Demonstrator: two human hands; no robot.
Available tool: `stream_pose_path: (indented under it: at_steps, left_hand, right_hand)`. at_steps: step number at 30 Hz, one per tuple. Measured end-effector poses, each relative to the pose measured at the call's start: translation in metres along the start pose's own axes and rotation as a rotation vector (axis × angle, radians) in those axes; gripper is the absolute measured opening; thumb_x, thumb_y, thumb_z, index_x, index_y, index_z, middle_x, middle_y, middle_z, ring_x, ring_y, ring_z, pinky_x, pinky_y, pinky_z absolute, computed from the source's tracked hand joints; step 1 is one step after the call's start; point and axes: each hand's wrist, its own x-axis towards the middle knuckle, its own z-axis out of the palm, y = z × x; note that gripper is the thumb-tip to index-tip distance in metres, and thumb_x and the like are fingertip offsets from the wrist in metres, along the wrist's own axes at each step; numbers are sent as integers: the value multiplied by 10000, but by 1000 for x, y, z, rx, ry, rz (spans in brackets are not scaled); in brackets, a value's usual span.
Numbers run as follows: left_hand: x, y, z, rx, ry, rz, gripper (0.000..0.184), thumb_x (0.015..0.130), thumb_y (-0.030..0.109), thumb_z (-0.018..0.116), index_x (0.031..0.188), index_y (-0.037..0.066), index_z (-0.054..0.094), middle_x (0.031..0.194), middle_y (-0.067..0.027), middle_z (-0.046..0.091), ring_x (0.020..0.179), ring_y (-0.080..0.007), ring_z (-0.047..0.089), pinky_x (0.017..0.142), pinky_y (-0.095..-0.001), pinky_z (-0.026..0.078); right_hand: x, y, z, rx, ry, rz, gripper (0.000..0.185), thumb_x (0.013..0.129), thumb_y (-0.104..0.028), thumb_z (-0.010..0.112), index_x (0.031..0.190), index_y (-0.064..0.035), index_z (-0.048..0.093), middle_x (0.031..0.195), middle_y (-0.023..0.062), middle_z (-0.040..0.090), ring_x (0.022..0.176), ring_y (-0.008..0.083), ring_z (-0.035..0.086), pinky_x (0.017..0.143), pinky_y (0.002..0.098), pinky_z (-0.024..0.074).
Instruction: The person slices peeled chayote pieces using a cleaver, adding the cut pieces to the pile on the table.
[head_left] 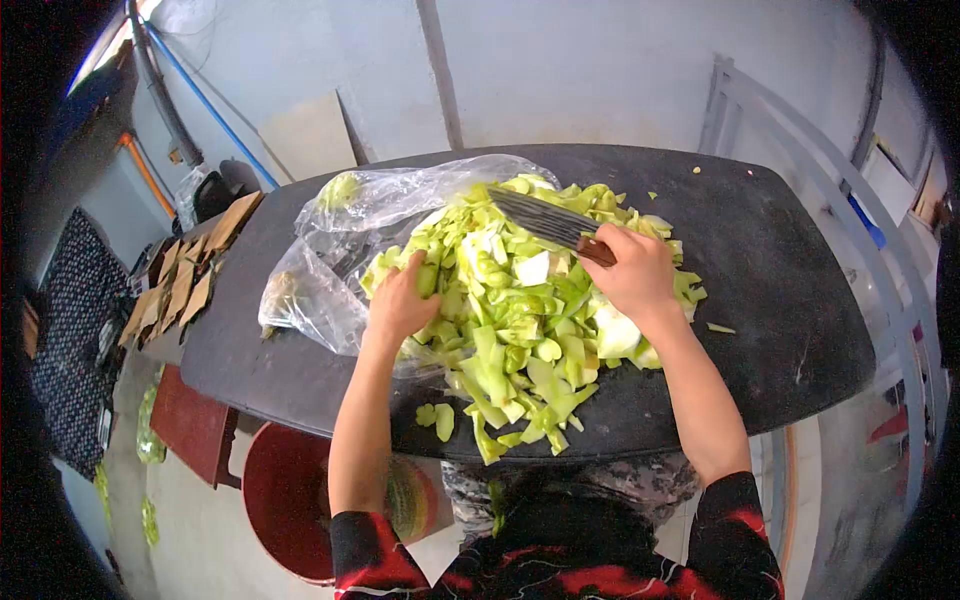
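A heap of chopped pale-green vegetable (520, 330), looking like cabbage, covers the middle of the black table (780, 320). My right hand (635, 270) grips the brown wooden handle of a broad knife (540, 218); its dark blade points up and left over the heap. At the heap's left side is my left hand (402, 303), its fingers curled down around pieces of the vegetable, with a piece between thumb and forefinger. Its other fingertips are partly hidden. A clear plastic bag (330, 265) lies left of and behind this hand, with pale round vegetables in it.
A red bucket (285, 500) stands below the table's front left edge, beside a dark red stool (190, 425). Flattened cardboard (185, 275) is stacked at the left. A grey metal railing (830, 160) runs along the right. Loose scraps lie near the table's front edge.
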Motion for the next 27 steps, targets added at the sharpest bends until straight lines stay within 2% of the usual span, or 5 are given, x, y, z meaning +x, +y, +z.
stream_pose_path:
  at_steps: [7,10,14,21,27]
  left_hand:
    - [36,-32,13,-267,25,-45,654,736,275,697,1326,71,500,1025,-185,659,914,-357,642,830,-443,515]
    - [35,-17,2,-1507,-241,-603,396,888,340,588,1181,74,580,1024,-122,648,882,-255,639,749,-455,519]
    - [46,-3,8,-2310,-191,-519,326,970,268,458,1183,45,565,1102,-146,615,939,-290,619,783,-456,548]
    - [64,47,22,-2423,53,-433,283,991,296,464,1161,86,548,1088,-120,605,967,-302,598,878,-503,549]
    - [52,70,11,-2344,-8,-469,457,915,495,515,1116,86,551,1028,-109,613,942,-272,590,784,-451,486]
  right_hand:
    - [8,-17,-15,181,-104,137,365,855,-349,701,725,-40,558,643,139,622,604,345,621,551,421,466]
    - [7,-18,-17,234,-126,166,379,856,-344,699,706,-32,547,611,150,602,576,355,606,538,423,455]
    - [5,-21,-16,300,-131,157,411,860,-345,699,683,-18,525,580,159,577,542,362,587,520,428,445]
    - [-1,-36,-11,459,-138,183,369,853,-257,741,711,6,524,543,82,511,462,186,430,483,339,381]
    - [-10,-66,-16,516,-176,149,326,914,-302,658,886,-2,533,642,146,617,593,341,646,527,407,487]
